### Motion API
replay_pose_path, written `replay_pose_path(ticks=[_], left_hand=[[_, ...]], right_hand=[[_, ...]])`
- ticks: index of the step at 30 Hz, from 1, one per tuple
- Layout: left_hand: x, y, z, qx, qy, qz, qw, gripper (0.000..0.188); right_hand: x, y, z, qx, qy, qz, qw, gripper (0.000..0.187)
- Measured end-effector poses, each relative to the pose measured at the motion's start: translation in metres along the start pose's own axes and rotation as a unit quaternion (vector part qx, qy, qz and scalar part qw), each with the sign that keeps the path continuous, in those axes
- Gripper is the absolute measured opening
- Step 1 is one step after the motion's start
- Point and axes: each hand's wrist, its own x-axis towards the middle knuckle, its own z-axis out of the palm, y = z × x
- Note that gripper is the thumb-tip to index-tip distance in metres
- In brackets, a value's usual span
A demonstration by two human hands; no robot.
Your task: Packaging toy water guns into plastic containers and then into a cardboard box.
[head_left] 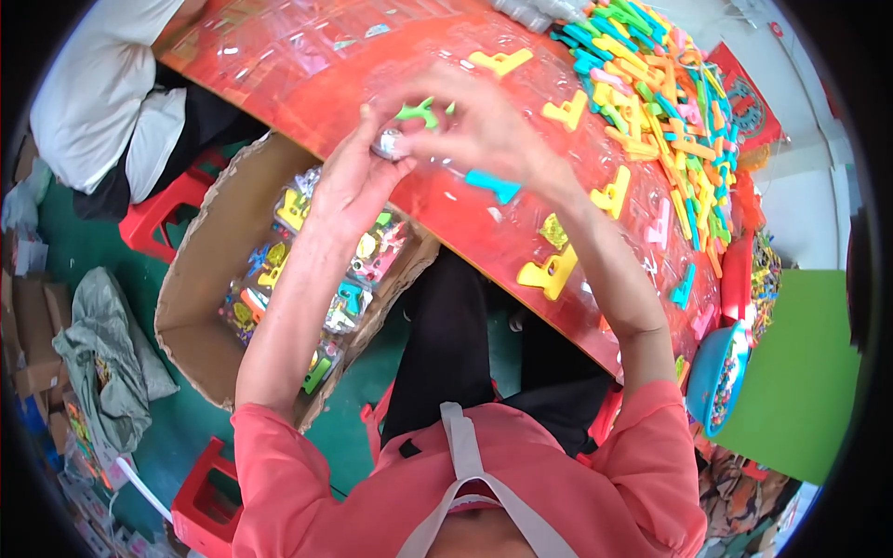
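Over the table's near left edge, my left hand (346, 177) pinches a small shiny, silvery round thing (387, 142) between thumb and fingers. My right hand (484, 130) arches over it from the right, its fingers smeared by motion, so what they hold, if anything, does not show. A bright green plastic piece (419, 113) appears between the two hands; whether it is held or lies on the table, I cannot tell. Just below my right hand lies a blue toy gun (493, 186). Yellow toy guns (549, 272) rest nearer my right forearm, on clear plastic packs.
A big heap of coloured plastic pieces (651, 102) covers the red table's (307, 102) far right. An open cardboard box (209, 270) with bagged toys stands below my left arm. A blue basin (716, 391) of small beads sits at right. Another person (102, 93) sits upper left, beside a red stool (167, 219).
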Motion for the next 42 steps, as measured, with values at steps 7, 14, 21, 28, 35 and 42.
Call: replay_pose_path(ticks=[7,14,21,28,35,42], left_hand=[[-0.002,-0.013,0.019,0.111,-0.05,-0.01,0.993,0.046],[-0.006,-0.015,0.006,0.146,-0.067,0.008,0.987,0.043],[-0.005,-0.023,0.021,0.17,-0.012,0.034,0.985,0.042],[0.008,-0.027,0.033,-0.006,-0.073,-0.036,0.997,0.051],[0.005,-0.029,0.042,-0.052,-0.126,-0.029,0.99,0.059],[0.004,-0.056,0.04,-0.034,-0.142,-0.077,0.986,0.065]], right_hand=[[-0.014,0.023,-0.029,0.181,-0.053,0.216,0.958,0.027],[-0.002,0.124,-0.089,0.121,0.116,0.252,0.953,0.022],[0.036,0.245,-0.154,-0.127,0.084,0.218,0.964,0.015],[0.04,0.258,-0.127,-0.302,0.111,0.179,0.93,0.006],[0.009,0.045,-0.079,-0.073,0.021,-0.017,0.997,0.024],[-0.048,-0.009,-0.06,-0.063,-0.165,0.03,0.984,0.026]])
